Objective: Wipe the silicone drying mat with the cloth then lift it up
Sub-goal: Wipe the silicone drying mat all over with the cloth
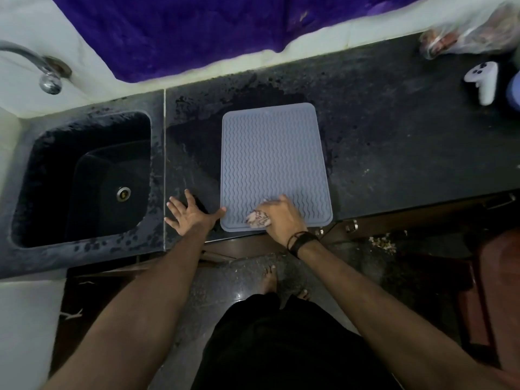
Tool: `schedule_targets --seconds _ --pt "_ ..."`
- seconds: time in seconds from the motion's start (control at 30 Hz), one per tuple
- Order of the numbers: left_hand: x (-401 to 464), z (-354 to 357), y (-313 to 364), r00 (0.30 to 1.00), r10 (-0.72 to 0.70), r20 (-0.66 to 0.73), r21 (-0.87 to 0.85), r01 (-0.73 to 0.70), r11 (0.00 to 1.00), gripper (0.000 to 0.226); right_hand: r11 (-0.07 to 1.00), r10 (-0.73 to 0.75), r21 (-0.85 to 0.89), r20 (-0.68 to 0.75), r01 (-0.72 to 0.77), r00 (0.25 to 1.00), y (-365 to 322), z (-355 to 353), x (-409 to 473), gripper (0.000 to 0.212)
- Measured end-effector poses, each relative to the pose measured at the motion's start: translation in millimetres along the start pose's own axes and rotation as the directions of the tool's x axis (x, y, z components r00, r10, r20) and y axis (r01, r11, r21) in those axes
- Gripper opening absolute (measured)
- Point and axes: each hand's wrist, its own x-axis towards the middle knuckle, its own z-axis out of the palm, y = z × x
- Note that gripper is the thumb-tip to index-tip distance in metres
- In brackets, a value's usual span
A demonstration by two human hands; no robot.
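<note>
Pressing down with my right hand (pixel 281 218), I hold one crumpled patterned cloth (pixel 258 218) against the near left corner of the single silicone drying mat (pixel 274 164); that grip is closed around the cloth, with part of the fabric showing beyond my fingers. My left hand (pixel 191 213) lies flat and spread wide on the dark surface (pixel 394 142), holding nothing, its thumb reaching to the mat's left edge near the front corner.

I count one mat, one cloth, one sink (pixel 84 178) with one drain, one tap (pixel 42 68), one white handheld controller (pixel 482 80) and one clear plastic bag (pixel 472 32) at the far right corner. Two dark bands (pixel 302 240) sit on my right wrist.

The mat is grey with wavy ridges, lying flat and lengthwise away from me. Its near edge sits just beside the front lip of the surface, so little room is left there. Its left edge has a strip of bare stone between it and the seam beside the sink. To the right, the surface runs open for a long stretch before the controller and bag, which are well apart from the mat. Beyond the far edge there is bare stone up to the white wall, where a purple fabric (pixel 197 32) hangs.

No brand, label or writing is readable on anything.
</note>
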Motion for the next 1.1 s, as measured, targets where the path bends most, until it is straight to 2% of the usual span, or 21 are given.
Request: schedule_targets --seconds 0.1,0.2,0.37,0.5,0.6,0.67,0.77,0.83,1.0,1.1 --pt "1.2 -1.3 0.0 1.000 -0.027 -0.009 0.020 0.027 0.999 0.135 0.989 -0.142 0.054 0.098 0.137 0.985 -34.0 9.9 20.8 0.044" --pt "4.7 -4.5 -0.2 0.999 -0.044 0.007 0.023 0.044 0.999 0.141 0.990 -0.141 0.039 0.209 0.136 0.968 -36.0 16.2 20.3 0.045" --pt "6.5 -5.8 -2.8 0.997 -0.068 0.038 -0.007 0.069 0.998 0.148 0.993 -0.103 -0.036 0.189 0.111 0.977 -9.2 4.8 -2.8 0.044" --pt "10.5 -10.3 -3.4 0.999 -0.029 0.038 -0.024 0.030 0.999 0.148 0.988 -0.103 -0.092 0.184 0.121 0.978 -17.6 -3.9 5.9 0.035" --pt "14.9 -12.6 -1.5 0.999 -0.020 0.026 -0.033 0.021 0.999 0.143 0.986 -0.162 -0.028 0.101 0.166 0.982 -43.7 -0.5 29.2 0.040" --pt "16.3 -12.5 -1.0 0.999 -0.033 0.033 -0.037 0.034 0.999 0.139 0.981 -0.193 0.008 0.131 0.194 0.972 -59.9 9.6 37.1 0.041" --pt "16.7 -9.4 -2.1 0.996 -0.066 0.056 -0.037 0.068 0.997 0.141 0.991 -0.134 0.031 0.267 0.131 0.954 -61.2 22.8 31.4 0.038" --pt "18.4 -8.2 -5.0 0.996 -0.066 0.067 -0.052 0.070 0.996 0.142 0.993 -0.117 0.032 0.292 0.113 0.949 -51.5 23.6 23.3 0.039" --pt "21.8 -5.4 -7.8 0.999 -0.021 0.050 -0.039 0.023 0.999 0.141 0.998 -0.052 -0.028 0.290 0.063 0.956 -23.8 2.0 4.1 0.040" --pt "24.0 -5.6 -6.5 0.999 0.044 0.012 -0.010 -0.044 0.999 0.139 0.997 0.023 -0.080 0.185 -0.008 0.983 2.9 -17.8 -8.9 0.043"
